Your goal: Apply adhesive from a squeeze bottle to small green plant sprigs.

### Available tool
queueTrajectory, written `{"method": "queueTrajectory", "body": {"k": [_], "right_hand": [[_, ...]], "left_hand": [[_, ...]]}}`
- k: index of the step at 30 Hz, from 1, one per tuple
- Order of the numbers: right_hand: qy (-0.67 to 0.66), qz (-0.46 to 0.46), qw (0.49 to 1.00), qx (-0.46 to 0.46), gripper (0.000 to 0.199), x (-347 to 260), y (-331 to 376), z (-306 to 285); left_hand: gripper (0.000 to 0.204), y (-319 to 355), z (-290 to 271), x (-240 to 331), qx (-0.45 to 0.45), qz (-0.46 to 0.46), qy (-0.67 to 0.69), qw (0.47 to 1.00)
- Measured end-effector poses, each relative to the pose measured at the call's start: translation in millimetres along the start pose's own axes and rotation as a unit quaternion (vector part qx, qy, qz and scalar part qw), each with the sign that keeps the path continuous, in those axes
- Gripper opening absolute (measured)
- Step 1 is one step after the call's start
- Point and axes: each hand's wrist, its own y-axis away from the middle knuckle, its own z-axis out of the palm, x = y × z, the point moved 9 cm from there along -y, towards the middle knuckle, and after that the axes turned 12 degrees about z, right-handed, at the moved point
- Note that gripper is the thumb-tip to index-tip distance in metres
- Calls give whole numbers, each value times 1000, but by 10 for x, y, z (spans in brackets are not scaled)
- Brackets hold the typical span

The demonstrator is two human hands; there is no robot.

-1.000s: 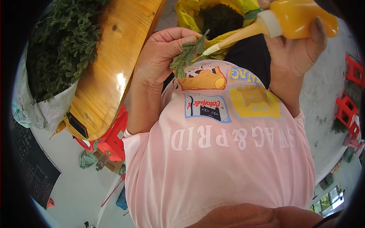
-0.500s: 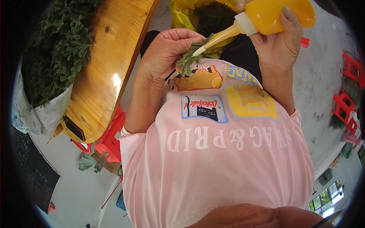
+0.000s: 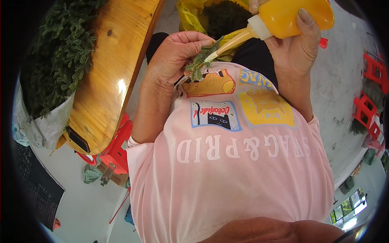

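Note:
My left hand (image 3: 174, 54) pinches a small green feathery sprig (image 3: 200, 62) in front of my chest. My right hand (image 3: 298, 38) grips an orange-yellow squeeze bottle (image 3: 291, 16) tilted down to the left. The bottle's long pale nozzle (image 3: 229, 42) ends right at the sprig, touching it or nearly so. My pink printed shirt (image 3: 227, 162) fills the middle of the view below both hands.
A wooden table top (image 3: 105, 81) runs along the left, with a heap of green sprigs (image 3: 56, 52) on a white sack. A yellow bag (image 3: 194, 16) of more greenery lies ahead. Red plastic stools stand under the table (image 3: 115, 150) and at the far right (image 3: 366, 113).
The bottle has swung lower and its nozzle tip has moved onto the sprig. My left hand has shifted slightly right with the sprig.

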Motion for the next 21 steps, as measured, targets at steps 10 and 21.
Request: {"method": "queueTrajectory", "body": {"k": [10,21], "right_hand": [[91,31,980,176,45,57,92,-216],[59,-21,987,145,44,-26,84,-369]], "left_hand": [[18,1,-16,-51,-32,-26,-12,999],[18,2,-6,-35,-18,-2,-13,1000]]}}
